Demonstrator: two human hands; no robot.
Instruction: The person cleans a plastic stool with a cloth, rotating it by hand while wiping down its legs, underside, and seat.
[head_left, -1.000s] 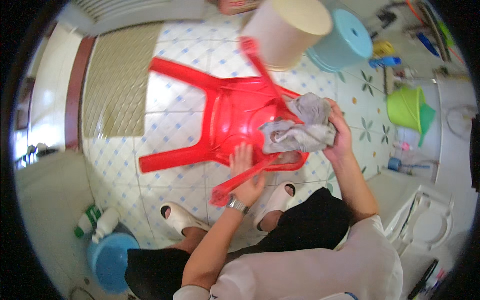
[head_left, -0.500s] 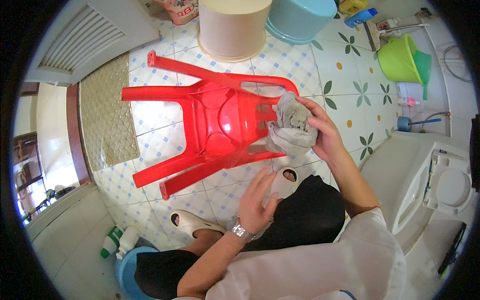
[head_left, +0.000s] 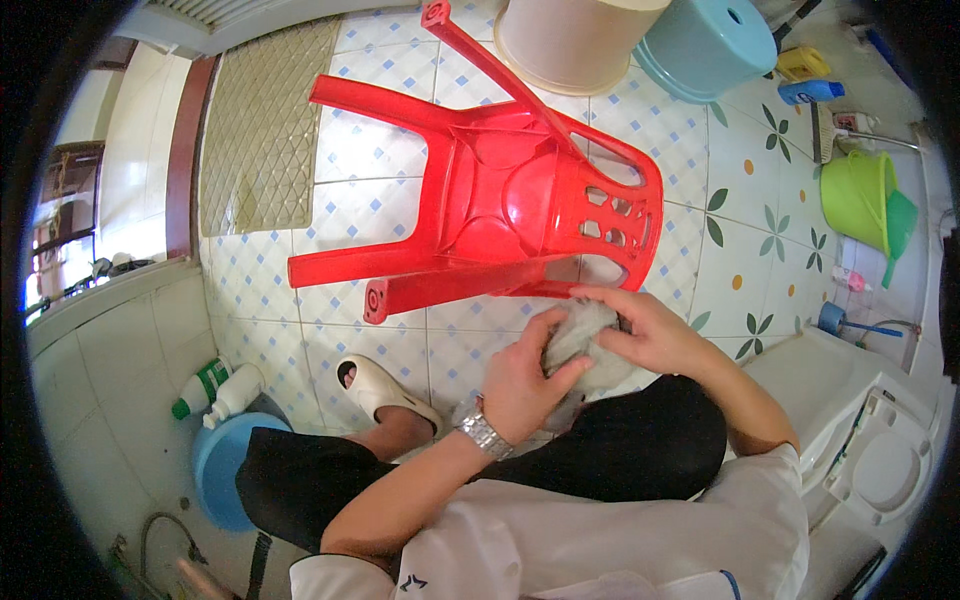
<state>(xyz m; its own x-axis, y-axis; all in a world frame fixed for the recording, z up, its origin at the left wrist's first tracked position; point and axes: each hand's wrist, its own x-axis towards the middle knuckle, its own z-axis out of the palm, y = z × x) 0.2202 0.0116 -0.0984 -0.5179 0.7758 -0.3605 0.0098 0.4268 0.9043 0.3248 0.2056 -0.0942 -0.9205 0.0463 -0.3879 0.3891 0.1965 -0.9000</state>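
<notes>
A crumpled grey cloth [head_left: 583, 348] is bunched between my two hands, close above my knees. My left hand [head_left: 522, 382], with a metal watch at the wrist, grips its left side with the thumb across the front. Curled over the right side and top is my right hand [head_left: 655, 335], also closed on the cloth; part of the cloth is hidden behind the fingers. Just beyond lies a red plastic chair [head_left: 495, 200], tipped over on the tiles, its legs pointing left and its slotted backrest to the right. Neither hand clearly touches the chair.
A cream round tub [head_left: 575, 50] and a light blue stool [head_left: 705, 45] stand at the back. At right are a green bucket [head_left: 855, 200] and a white toilet [head_left: 850, 420]. Bottles [head_left: 235, 393] and a blue basin [head_left: 225, 465] sit at lower left; a mat [head_left: 265, 130] lies far left.
My right hand has brought the cloth down and toward me, away from the chair's backrest. My left hand, free before, has closed on it. The view has shifted, so the chair appears farther right.
</notes>
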